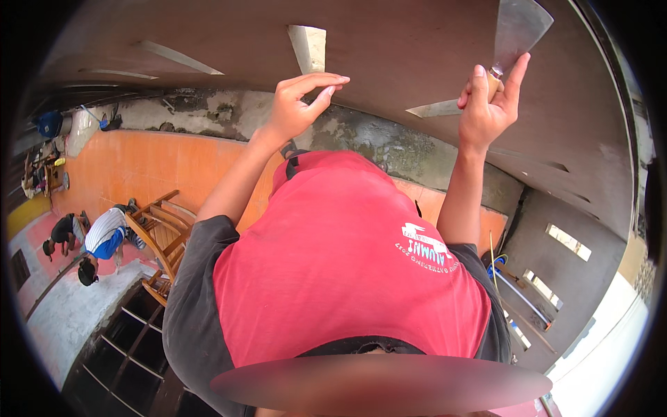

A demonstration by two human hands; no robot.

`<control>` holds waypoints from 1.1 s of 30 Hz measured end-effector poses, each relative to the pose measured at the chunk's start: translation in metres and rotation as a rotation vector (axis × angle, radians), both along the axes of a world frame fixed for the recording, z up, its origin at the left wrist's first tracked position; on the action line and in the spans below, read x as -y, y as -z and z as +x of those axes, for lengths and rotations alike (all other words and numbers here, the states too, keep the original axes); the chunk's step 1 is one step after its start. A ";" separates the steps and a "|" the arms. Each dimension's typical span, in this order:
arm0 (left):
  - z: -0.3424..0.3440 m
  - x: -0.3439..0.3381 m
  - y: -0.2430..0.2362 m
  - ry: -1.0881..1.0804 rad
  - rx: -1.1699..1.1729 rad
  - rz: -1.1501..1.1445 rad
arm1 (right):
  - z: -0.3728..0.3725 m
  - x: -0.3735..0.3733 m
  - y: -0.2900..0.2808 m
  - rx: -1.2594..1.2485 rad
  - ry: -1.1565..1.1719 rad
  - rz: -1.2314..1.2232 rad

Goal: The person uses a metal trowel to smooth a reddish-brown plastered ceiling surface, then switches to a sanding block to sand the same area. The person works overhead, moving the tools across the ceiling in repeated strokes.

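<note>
The right hand (488, 108) holds the scraper (513, 45) by its handle (493, 85), one finger stretched toward the blade (522, 26), probably to steady it; the blade points beyond the fingertips, so its broad edge stays free, near the right edge of the grey wall (389, 42). The left hand (295, 108), raised near a slot (309, 47), looks empty, fingers bent, thumb close; whether it touches the wall, one cannot tell.
</note>
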State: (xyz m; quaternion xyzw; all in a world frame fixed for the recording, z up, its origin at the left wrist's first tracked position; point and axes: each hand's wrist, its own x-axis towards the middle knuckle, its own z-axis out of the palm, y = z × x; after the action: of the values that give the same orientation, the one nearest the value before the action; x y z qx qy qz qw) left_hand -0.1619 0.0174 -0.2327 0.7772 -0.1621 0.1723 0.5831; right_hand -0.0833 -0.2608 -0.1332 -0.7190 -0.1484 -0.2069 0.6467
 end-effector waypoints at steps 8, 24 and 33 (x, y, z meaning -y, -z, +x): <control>0.088 0.066 -0.084 0.450 -0.216 -0.407 | -0.025 -0.026 0.019 -0.106 -0.269 0.162; 0.135 0.146 -0.158 0.294 -0.231 -0.738 | -0.008 -0.033 0.003 -0.092 -0.153 0.134; 0.133 0.143 -0.175 0.266 -0.204 -0.732 | -0.011 -0.044 -0.018 -0.125 -0.147 0.142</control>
State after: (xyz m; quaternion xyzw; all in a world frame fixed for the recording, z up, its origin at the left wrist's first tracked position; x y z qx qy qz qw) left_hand -0.0292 -0.1254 -0.0576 0.5036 -0.1303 0.0635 0.8517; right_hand -0.0946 -0.2169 -0.1156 -0.6702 -0.1450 -0.1234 0.7174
